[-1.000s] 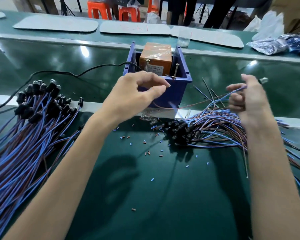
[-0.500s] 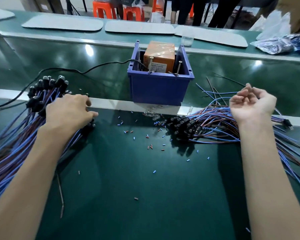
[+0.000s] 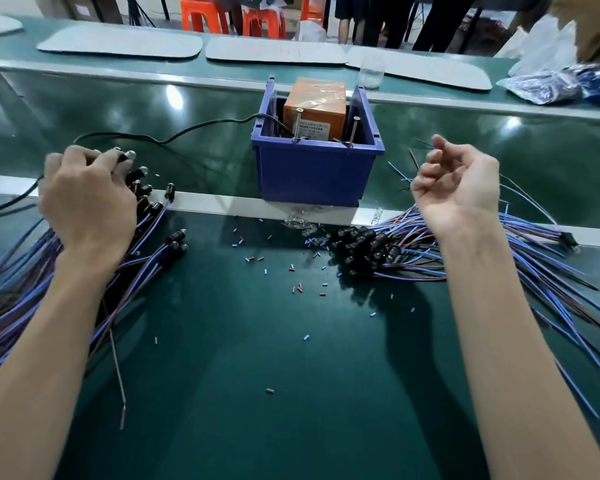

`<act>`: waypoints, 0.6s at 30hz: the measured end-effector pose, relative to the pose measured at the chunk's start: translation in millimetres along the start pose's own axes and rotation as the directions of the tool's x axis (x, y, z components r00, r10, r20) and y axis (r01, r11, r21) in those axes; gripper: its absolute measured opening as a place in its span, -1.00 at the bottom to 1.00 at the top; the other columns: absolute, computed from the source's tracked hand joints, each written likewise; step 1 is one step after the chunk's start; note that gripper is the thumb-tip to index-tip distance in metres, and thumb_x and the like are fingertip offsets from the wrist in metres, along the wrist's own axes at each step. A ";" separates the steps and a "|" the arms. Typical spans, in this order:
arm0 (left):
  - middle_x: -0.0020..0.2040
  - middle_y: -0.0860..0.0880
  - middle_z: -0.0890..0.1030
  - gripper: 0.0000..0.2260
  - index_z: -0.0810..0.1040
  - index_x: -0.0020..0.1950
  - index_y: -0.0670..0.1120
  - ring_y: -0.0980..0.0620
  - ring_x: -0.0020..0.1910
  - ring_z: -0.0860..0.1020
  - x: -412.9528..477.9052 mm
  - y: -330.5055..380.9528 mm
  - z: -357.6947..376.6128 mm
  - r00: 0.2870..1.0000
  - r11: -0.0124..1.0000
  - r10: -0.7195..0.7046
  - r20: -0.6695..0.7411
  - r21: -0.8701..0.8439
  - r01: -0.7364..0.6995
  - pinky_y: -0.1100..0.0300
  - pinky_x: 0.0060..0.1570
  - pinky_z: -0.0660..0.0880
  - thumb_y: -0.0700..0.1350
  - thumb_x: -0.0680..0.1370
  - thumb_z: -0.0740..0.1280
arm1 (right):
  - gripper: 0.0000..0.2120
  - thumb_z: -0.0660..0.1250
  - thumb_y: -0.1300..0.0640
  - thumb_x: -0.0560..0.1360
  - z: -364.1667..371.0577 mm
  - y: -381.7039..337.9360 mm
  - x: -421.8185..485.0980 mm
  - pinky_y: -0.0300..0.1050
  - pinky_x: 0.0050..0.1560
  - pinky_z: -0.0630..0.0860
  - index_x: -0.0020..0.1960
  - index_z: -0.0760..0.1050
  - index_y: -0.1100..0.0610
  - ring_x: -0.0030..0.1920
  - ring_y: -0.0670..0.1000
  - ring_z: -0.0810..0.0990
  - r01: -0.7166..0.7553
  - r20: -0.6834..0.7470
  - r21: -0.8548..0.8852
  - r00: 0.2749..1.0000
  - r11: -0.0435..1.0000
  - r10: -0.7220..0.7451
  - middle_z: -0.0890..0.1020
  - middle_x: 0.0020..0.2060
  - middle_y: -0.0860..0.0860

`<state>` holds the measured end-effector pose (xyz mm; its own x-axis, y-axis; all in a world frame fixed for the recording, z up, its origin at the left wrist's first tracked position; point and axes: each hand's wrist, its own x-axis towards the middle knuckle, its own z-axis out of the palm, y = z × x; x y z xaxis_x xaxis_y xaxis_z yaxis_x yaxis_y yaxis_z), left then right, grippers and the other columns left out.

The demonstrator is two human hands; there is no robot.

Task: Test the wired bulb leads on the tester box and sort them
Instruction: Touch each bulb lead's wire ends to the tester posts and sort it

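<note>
The left pile of bulb leads (image 3: pixel 18 292) runs off the left edge. The left hand (image 3: pixel 87 199) lies over its black sockets with fingers curled down onto them, and the back of the hand hides whether they pinch one. A black cable (image 3: pixel 187 128) also leaves the left edge and runs into the blue bin (image 3: pixel 317 171), whose front wall hides the lower part of the orange tester box (image 3: pixel 314 105). Two screws (image 3: pixel 298 124) stand upright at the bin's front rim. Between the forearms the green mat (image 3: pixel 239 410) lies open, dotted with cut insulation bits (image 3: pixel 300 289) and bounded ahead by a metal strip (image 3: pixel 215 204). The right forearm covers part of the right pile of bulb leads (image 3: pixel 413 251), whose wire ends pass out at the right. The right hand (image 3: pixel 461 181) hovers above that pile, just right of the bin, with fingers loosely curled and holding nothing.
</note>
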<state>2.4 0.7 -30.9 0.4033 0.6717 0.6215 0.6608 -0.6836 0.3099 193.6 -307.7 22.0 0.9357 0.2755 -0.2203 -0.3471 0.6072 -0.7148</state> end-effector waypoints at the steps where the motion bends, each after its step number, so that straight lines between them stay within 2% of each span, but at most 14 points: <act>1: 0.04 -0.22 0.53 -0.63 0.60 0.20 -0.14 -0.27 0.08 0.43 1.0 -0.6 -1.3 1.000 0.999 0.004 -0.031 -0.038 -0.005 -0.13 -0.01 0.41 0.05 0.62 0.15 | -0.78 0.11 0.23 0.55 4.7 3.2 -4.2 -0.34 -0.47 0.18 -0.17 0.50 0.16 -0.50 -0.14 0.32 0.006 0.023 -0.033 1.000 0.999 -0.005 0.43 -0.45 -0.06; 3: 0.05 -0.14 0.56 -0.57 0.58 0.23 -0.11 -0.17 0.06 0.48 3.7 6.4 -10.8 0.994 0.978 0.022 -0.107 -0.202 -0.044 -0.05 0.07 0.44 0.16 0.62 0.13 | -0.79 0.12 0.22 0.56 16.0 8.7 -14.8 -0.34 -0.47 0.17 -0.14 0.50 0.17 -0.48 -0.14 0.30 0.034 0.117 -0.145 0.993 0.989 -0.017 0.42 -0.43 -0.06; 5: 0.04 0.00 0.58 -0.58 0.59 0.21 -0.11 0.01 -0.01 0.54 4.2 29.5 -25.8 0.964 0.898 0.105 -0.244 -0.392 -0.197 0.01 0.08 0.49 0.17 0.61 0.19 | -0.81 0.14 0.18 0.58 29.7 14.4 -27.4 -0.33 -0.47 0.16 -0.04 0.52 0.19 -0.45 -0.13 0.28 0.093 0.304 -0.342 0.952 0.935 0.017 0.44 -0.41 -0.05; 7: -0.02 -0.02 0.63 -0.72 0.59 0.15 -0.12 -0.07 -0.11 0.57 -7.8 66.2 -39.7 0.860 0.774 0.243 -0.449 -0.445 -0.451 -0.08 -0.05 0.54 0.05 0.58 0.34 | -0.80 0.20 0.10 0.58 43.5 25.0 -44.0 -0.34 -0.46 0.26 0.10 0.52 0.15 -0.43 -0.13 0.36 0.204 0.514 -0.553 0.846 0.808 0.139 0.52 -0.37 -0.06; 9: -0.07 0.08 0.61 -0.82 0.54 0.12 -0.09 -0.07 -0.16 0.53 -31.8 104.8 -50.7 0.744 0.642 0.360 -0.562 -0.429 -0.635 0.01 -0.14 0.52 -0.07 0.56 0.39 | -0.80 0.26 0.03 0.53 52.5 42.2 -60.8 -0.32 -0.38 0.40 0.12 0.51 0.04 -0.37 -0.13 0.49 0.291 0.649 -0.628 0.707 0.722 0.280 0.60 -0.29 -0.12; 10: -0.06 0.11 0.59 -0.84 0.54 0.12 -0.09 -0.04 -0.16 0.52 -44.2 120.0 -55.7 0.736 0.590 0.381 -0.559 -0.467 -0.659 0.08 -0.12 0.49 -0.13 0.56 0.38 | -0.82 0.26 0.03 0.52 54.4 50.7 -67.6 -0.29 -0.34 0.44 0.10 0.50 0.03 -0.33 -0.12 0.52 0.307 0.687 -0.611 0.664 0.729 0.296 0.60 -0.28 -0.13; 11: -0.05 0.12 0.57 -0.82 0.55 0.14 -0.12 -0.02 -0.14 0.51 -53.6 130.4 -59.0 0.769 0.562 0.371 -0.521 -0.534 -0.632 0.16 -0.09 0.48 -0.19 0.54 0.39 | -0.85 0.26 0.06 0.54 55.8 57.0 -71.6 -0.26 -0.30 0.46 0.08 0.51 0.06 -0.30 -0.08 0.52 0.308 0.705 -0.574 0.656 0.759 0.267 0.60 -0.27 -0.11; 13: -0.02 0.12 0.56 -0.68 0.53 0.19 -0.21 0.01 -0.05 0.51 -63.1 139.7 -60.9 0.870 0.545 0.324 -0.372 -0.678 -0.493 0.43 0.00 0.41 -0.28 0.45 0.44 | -0.87 0.23 0.13 0.59 57.2 60.9 -74.0 -0.17 -0.21 0.46 0.01 0.56 0.10 -0.22 0.04 0.48 0.280 0.686 -0.493 0.708 0.824 0.170 0.57 -0.21 0.03; 14: 0.03 0.09 0.55 -0.63 0.51 0.21 -0.25 0.02 0.02 0.48 -66.0 141.9 -61.7 0.890 0.546 0.321 -0.323 -0.705 -0.453 0.47 0.05 0.36 -0.32 0.42 0.45 | -0.83 0.22 0.15 0.60 56.9 60.0 -73.1 -0.17 -0.20 0.46 -0.06 0.59 0.09 -0.23 0.04 0.48 0.256 0.654 -0.457 0.746 0.852 0.126 0.56 -0.21 0.05; 16: 0.08 -0.01 0.53 -0.69 0.53 0.15 -0.29 0.01 0.07 0.44 -74.6 144.7 -62.7 0.869 0.531 0.354 -0.347 -0.690 -0.492 0.27 0.10 0.41 -0.34 0.42 0.41 | -0.75 0.21 0.16 0.61 57.5 58.5 -68.2 -0.27 -0.27 0.48 -0.19 0.58 0.09 -0.32 -0.09 0.53 0.201 0.558 -0.383 0.828 0.901 0.052 0.59 -0.31 -0.03; 17: 0.04 -0.03 0.52 -0.79 0.56 0.07 -0.29 -0.01 0.03 0.45 -80.2 145.6 -62.0 0.859 0.504 0.367 -0.358 -0.699 -0.507 0.15 0.03 0.45 -0.32 0.44 0.38 | -0.73 0.21 0.16 0.61 58.0 57.7 -64.8 -0.30 -0.30 0.48 -0.21 0.56 0.12 -0.36 -0.12 0.53 0.189 0.510 -0.361 0.860 0.913 0.024 0.59 -0.35 -0.05; 18: -0.04 -0.02 0.55 -0.89 0.57 -0.03 -0.27 -0.03 -0.06 0.48 -86.8 147.5 -62.3 0.878 0.480 0.359 -0.318 -0.743 -0.466 0.09 -0.08 0.46 -0.28 0.47 0.34 | -0.72 0.19 0.15 0.62 57.3 56.6 -61.4 -0.31 -0.30 0.49 -0.22 0.54 0.16 -0.36 -0.12 0.54 0.193 0.472 -0.357 0.882 0.914 -0.002 0.59 -0.36 -0.05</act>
<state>25.5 -176.2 5.7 0.3895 0.2534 0.8855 -0.3408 -0.8535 0.3941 113.0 -247.6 33.2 0.7961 0.5932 0.1202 -0.1143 0.3423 -0.9326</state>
